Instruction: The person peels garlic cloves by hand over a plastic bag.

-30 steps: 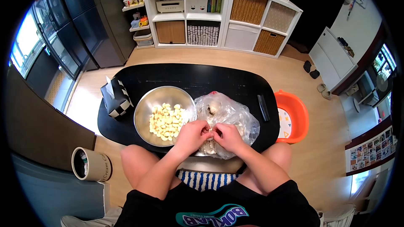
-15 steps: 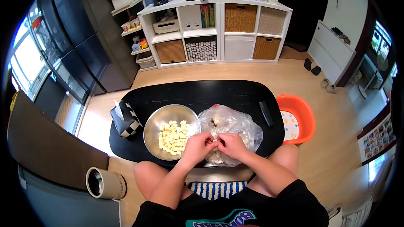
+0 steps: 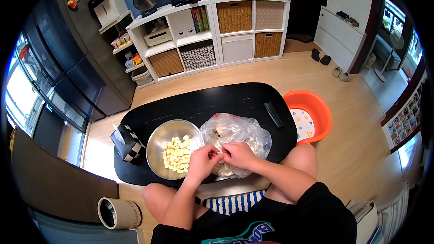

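My left hand (image 3: 204, 161) and my right hand (image 3: 238, 154) meet fingertip to fingertip over the near part of a clear plastic bag (image 3: 246, 132). Both are pinched closed around something too small to make out. Whitish, papery pieces show in and on the bag, beneath my hands. Left of the bag, a steel bowl (image 3: 157, 143) holds many pale yellow peeled cloves (image 3: 177, 156). Part of the bag reaches the bowl's right rim.
The black table (image 3: 203, 97) carries a checkered tissue box (image 3: 128, 143) at its left end and a dark, narrow object (image 3: 273, 114) at the right. An orange tub (image 3: 320, 115) stands beyond the right edge. A bin (image 3: 120, 213) is on the floor at lower left.
The camera view has turned and tilted, so the table and shelves appear slanted. My hands stay together over the bag, fingertips still pinched.
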A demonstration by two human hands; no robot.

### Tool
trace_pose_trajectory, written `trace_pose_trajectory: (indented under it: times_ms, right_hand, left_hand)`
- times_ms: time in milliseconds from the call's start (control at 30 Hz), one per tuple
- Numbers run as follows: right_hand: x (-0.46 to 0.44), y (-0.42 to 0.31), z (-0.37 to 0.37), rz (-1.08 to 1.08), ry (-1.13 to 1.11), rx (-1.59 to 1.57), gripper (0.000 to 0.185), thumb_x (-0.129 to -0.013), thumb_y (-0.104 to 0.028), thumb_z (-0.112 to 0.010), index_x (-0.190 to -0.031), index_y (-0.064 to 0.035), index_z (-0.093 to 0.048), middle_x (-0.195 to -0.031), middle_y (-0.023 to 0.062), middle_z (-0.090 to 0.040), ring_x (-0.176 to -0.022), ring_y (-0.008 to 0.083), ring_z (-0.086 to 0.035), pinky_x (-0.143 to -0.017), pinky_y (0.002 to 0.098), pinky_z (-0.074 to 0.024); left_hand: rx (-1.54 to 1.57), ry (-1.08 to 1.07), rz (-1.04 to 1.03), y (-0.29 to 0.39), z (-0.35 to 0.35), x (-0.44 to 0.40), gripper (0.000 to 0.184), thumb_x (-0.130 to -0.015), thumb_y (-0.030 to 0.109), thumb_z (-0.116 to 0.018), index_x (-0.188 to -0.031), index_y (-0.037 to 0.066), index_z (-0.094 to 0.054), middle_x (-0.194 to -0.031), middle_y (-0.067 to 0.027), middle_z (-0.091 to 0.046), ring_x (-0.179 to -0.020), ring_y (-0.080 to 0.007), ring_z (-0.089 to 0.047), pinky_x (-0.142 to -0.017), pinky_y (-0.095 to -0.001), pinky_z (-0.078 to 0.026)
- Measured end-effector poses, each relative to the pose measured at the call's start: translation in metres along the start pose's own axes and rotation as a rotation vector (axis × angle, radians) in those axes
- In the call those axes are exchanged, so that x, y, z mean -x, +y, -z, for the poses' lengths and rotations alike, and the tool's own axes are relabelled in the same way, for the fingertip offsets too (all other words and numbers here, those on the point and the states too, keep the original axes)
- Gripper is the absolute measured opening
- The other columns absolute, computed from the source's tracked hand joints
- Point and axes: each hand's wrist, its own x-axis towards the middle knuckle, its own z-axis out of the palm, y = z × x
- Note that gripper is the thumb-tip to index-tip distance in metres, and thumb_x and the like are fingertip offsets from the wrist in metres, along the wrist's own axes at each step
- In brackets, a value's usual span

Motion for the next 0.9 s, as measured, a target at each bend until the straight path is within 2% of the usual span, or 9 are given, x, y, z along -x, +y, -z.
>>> trace_pose_trajectory:
  times_ms: [433, 633, 700, 900]
  right_hand:
    - [-0.002, 0.0, -0.003, 0.001, -0.001, -0.005, 0.016, -0.079, -0.02, -0.066, -0.079, -0.0054, -0.059, -0.072, 0.0149, -0.064, -0.069, 0.0358, -0.064, -0.062, 0.0456, -0.0503]
    - [-0.003, -0.001, -0.004, -0.035, -0.008, -0.032, 0.015, -0.077, -0.015, -0.07, -0.08, -0.0032, -0.061, -0.073, 0.0157, -0.064, -0.067, 0.0349, -0.064, -0.06, 0.0414, -0.0499]
    - [-0.003, 0.002, -0.007, -0.088, -0.013, -0.096, 0.014, -0.078, -0.012, -0.071, -0.082, -0.0021, -0.062, -0.071, 0.0145, -0.064, -0.063, 0.0293, -0.064, -0.059, 0.0375, -0.0498]
    - [-0.003, 0.01, -0.009, -0.179, -0.033, -0.327, 0.012, -0.083, -0.014, -0.066, -0.083, -0.0022, -0.063, -0.073, 0.0147, -0.065, -0.065, 0.03, -0.065, -0.06, 0.0373, -0.05]
  left_hand:
    - [0.03, 0.0, 0.008, 0.001, 0.005, 0.001, 0.019, -0.081, 0.014, -0.079, -0.09, 0.001, -0.069, -0.072, -0.0092, -0.068, -0.064, -0.0153, -0.064, -0.062, -0.029, -0.052]
    - [0.009, -0.003, -0.003, 0.005, 0.009, 0.002, 0.018, -0.081, 0.013, -0.079, -0.089, 0.001, -0.069, -0.074, -0.0111, -0.068, -0.065, -0.0182, -0.066, -0.062, -0.0304, -0.053]
    - [0.013, -0.006, -0.013, 0.003, 0.008, 0.002, 0.017, -0.081, 0.013, -0.079, -0.089, 0.001, -0.069, -0.075, -0.0114, -0.069, -0.065, -0.0187, -0.066, -0.063, -0.0308, -0.053]
    - [0.024, 0.018, -0.017, 0.0, 0.007, 0.001, 0.017, -0.082, 0.013, -0.078, -0.089, 0.001, -0.069, -0.076, -0.012, -0.069, -0.067, -0.019, -0.067, -0.064, -0.0307, -0.054]
